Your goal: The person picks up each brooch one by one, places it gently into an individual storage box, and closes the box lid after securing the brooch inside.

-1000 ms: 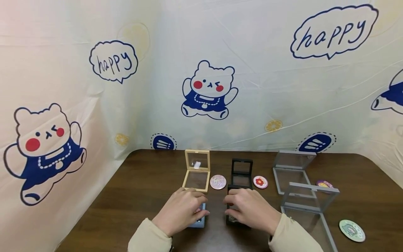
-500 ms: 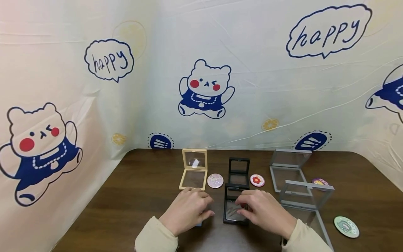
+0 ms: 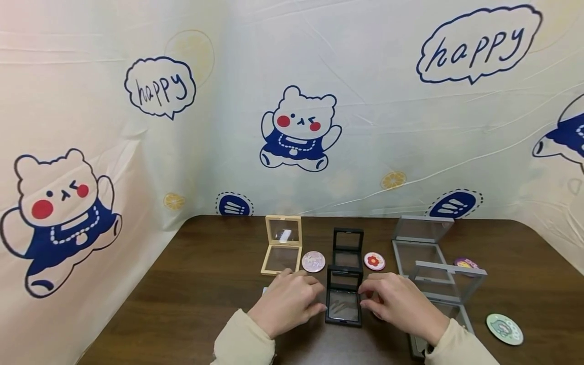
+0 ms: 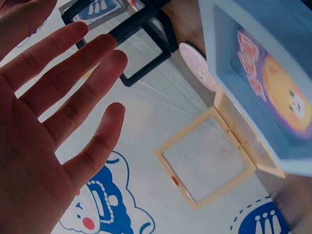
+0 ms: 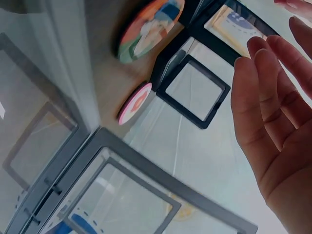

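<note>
My left hand [image 3: 292,304] hovers with fingers extended at the left edge of an open black display frame [image 3: 344,307], which has a clear film. Spread fingers [image 4: 80,100] with nothing between them show in the left wrist view. Under that hand is a blue display frame [image 4: 222,44] holding a cartoon badge [image 4: 282,95]; the head view mostly hides it. On the black frame's other side, my right hand [image 3: 399,304] has its fingertips right at the edge, fingers [image 5: 246,105] relaxed. A colourful round badge [image 5: 151,31] lies beside the black frame, hidden from the head view by this hand.
Behind stand an open cream frame [image 3: 282,259] and a smaller black frame [image 3: 348,259], with a lilac badge [image 3: 313,261] and flower badge [image 3: 374,261] beside them. Two grey frames [image 3: 416,242] stand open at right, near purple [image 3: 466,263] and green badges [image 3: 504,329].
My right hand has drawn back rightward from over the near black frame to its right edge. My left hand has shifted right, from over the blue frame toward the black one.
</note>
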